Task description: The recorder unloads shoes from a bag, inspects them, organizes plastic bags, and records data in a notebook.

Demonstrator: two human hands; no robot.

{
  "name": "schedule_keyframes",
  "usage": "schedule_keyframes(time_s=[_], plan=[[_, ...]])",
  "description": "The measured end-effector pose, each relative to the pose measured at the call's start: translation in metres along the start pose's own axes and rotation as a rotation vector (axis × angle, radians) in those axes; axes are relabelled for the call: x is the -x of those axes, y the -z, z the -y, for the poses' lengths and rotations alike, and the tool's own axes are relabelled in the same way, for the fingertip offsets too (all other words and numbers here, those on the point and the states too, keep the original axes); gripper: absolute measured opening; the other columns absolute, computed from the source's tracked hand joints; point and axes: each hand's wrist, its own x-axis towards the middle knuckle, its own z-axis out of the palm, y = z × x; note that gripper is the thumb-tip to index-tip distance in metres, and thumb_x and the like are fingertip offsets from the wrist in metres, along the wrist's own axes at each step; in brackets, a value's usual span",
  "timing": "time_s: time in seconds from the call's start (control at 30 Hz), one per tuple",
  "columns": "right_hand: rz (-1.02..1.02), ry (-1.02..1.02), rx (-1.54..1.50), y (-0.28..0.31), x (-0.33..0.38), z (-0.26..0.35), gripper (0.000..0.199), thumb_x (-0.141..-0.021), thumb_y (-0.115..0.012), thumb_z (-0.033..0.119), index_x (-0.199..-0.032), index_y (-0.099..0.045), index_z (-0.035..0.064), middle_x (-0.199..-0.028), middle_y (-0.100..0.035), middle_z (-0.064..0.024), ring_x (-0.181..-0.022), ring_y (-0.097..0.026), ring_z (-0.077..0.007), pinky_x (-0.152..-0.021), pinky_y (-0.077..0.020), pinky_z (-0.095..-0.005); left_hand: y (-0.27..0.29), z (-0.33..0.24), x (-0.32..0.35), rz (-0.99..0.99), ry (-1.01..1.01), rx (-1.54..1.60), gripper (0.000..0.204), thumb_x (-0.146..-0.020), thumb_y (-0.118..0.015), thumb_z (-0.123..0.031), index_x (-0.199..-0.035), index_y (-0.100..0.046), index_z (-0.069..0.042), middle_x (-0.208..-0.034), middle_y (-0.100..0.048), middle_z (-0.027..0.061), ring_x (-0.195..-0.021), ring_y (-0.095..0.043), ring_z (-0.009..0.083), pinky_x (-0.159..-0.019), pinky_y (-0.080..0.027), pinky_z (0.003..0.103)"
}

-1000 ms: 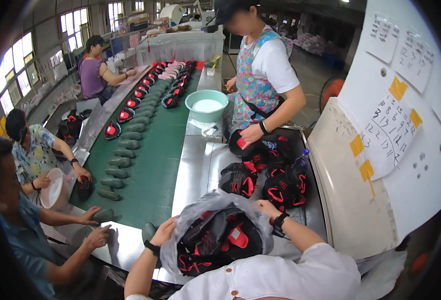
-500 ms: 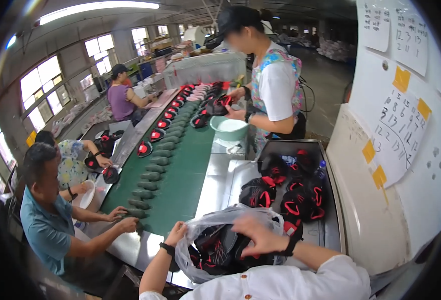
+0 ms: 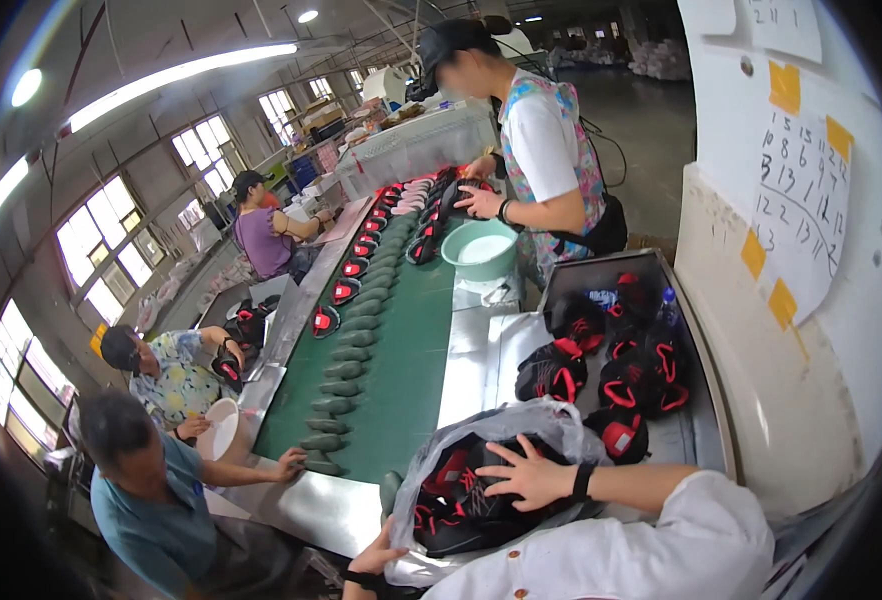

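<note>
A clear plastic bag [image 3: 423, 470] full of black and red shoe uppers [image 3: 461, 515] lies right in front of me. My left hand [image 3: 379, 556] has its fingers closed on the bag's near left side, partly cut off by my sleeve and the bag. With fingers spread, my right hand [image 3: 533, 476] rests flat on the uppers inside the bag's mouth, gripping none of them. Beyond it, more loose black and red uppers [image 3: 641, 375] lie in a metal tray [image 3: 696, 340] at my right.
A green conveyor belt [image 3: 401, 385] carries rows of grey-green shoe lasts [image 3: 341, 388] and black-red uppers. Across it, a person in a teal shirt [image 3: 151, 500] touches a last. Another person [image 3: 551, 150] stands far right, handling an upper by a green basin [image 3: 479, 250]. Two others work along the left.
My right hand has come down from above the bag onto the uppers, fingers spreading. My left hand has moved lower along the bag's side. The view has shifted leftward and up.
</note>
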Motion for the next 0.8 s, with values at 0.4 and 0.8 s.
schedule_keyframes(time_s=[0.4,0.8], plan=[[-0.275,-0.171,0.035,0.014,-0.002,0.014,0.059,-0.066,-0.071,0.032,-0.114,-0.048,0.0067,-0.138,-0.033,-0.0144,-0.13,-0.025,-0.034,-0.097,-0.0252,-0.0568,-0.114,-0.079,0.041,-0.233,-0.716,-1.32,0.037,-0.062,-0.068,-0.015,-0.099,-0.063,-0.017,-0.119,-0.052,0.0078,-0.115,-0.044,0.0292,-0.095,-0.033,0.049],[-0.341,-0.106,-0.281,-0.006,0.06,-0.016,0.054,-0.068,-0.059,0.009,-0.121,-0.048,0.0077,-0.13,-0.041,-0.0177,-0.109,-0.05,-0.0336,-0.09,-0.0445,-0.0384,-0.157,-0.024,0.025,-0.436,-0.709,-1.258,0.023,-0.075,-0.059,-0.015,-0.098,-0.063,-0.014,-0.11,-0.056,0.008,-0.101,-0.053,0.0231,-0.082,-0.042,0.036]])
